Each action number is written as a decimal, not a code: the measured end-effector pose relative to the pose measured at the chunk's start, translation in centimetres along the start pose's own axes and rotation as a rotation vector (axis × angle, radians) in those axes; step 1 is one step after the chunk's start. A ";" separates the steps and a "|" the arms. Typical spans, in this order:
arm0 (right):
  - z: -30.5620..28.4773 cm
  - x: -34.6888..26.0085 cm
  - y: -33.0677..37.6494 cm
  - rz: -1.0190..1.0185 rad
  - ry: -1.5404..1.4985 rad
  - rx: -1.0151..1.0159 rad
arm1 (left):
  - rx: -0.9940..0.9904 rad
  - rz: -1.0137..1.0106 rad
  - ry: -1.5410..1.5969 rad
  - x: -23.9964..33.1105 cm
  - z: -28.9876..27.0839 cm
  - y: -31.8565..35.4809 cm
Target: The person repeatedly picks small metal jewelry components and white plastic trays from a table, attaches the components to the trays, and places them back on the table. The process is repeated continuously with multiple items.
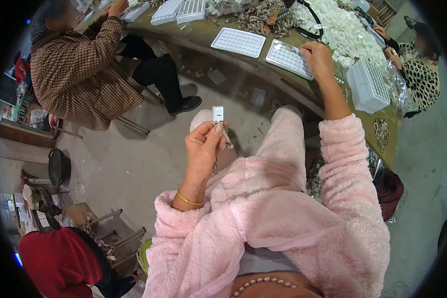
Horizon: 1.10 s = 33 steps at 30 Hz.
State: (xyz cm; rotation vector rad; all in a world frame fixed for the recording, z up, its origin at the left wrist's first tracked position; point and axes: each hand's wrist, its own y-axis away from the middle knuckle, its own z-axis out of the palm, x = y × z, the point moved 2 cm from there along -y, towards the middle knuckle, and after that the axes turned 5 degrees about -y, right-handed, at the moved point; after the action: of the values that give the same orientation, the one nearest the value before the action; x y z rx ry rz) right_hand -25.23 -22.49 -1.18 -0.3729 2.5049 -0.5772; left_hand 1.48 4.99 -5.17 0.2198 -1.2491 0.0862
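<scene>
My left hand point(198, 148) is above my lap, its thumb and fingers pinching a small white card point(218, 113) with a dark slot in it. A bit of metal chain point(228, 143) hangs below those fingers. Over at the table, my right hand point(319, 60) reaches to the right end of a white compartment tray point(284, 60). Its fingers are curled together and point down; whatever they hold is hidden. Small shiny pieces lie in that tray's far cells. Just left of it sits another white compartment tray point(238, 42).
A large heap of small white pieces point(350, 39) and a tangle of chains point(265, 19) cover the table point(196, 37). Stacked white trays point(367, 85) stand to the right. Co-workers sit at the far left and far right. A stool leg point(133, 126) stands on the floor.
</scene>
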 end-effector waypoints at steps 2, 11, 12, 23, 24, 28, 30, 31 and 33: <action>0.6 0.1 0.5 -0.029 0.087 0.034 | 0.000 -0.003 0.020 0.2 0.2 -0.1; 1.4 2.1 0.1 -0.037 0.040 -0.003 | 0.095 0.054 -0.084 2.0 0.6 -0.9; 1.3 1.9 -0.1 -0.028 0.040 -0.031 | 0.081 0.080 -0.026 2.2 0.7 -1.0; -1.4 -12.5 9.0 -0.221 -1.055 -0.290 | -0.066 0.060 0.073 3.8 3.0 -3.1; -1.0 -13.7 9.4 -0.319 -1.049 -0.266 | -0.079 0.064 0.069 3.8 3.3 -3.3; 0.5 -15.7 9.8 -0.467 -1.130 -0.014 | -0.163 0.028 0.080 3.3 4.1 -3.9; 0.9 -15.8 10.1 -0.412 -1.145 -0.016 | -0.202 0.013 0.121 3.1 4.3 -4.1; 1.0 -15.7 10.3 -0.374 -1.160 -0.031 | -0.199 0.014 0.118 3.1 4.3 -4.2; 1.0 -15.5 10.3 -0.386 -1.116 -0.031 | -0.178 0.012 0.106 3.0 4.3 -4.3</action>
State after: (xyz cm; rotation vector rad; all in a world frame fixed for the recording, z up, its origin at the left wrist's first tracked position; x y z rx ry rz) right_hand -13.46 -8.06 -0.03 -0.9022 1.3696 -0.3165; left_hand -0.77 -0.25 -1.55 0.0530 -1.1454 -0.0026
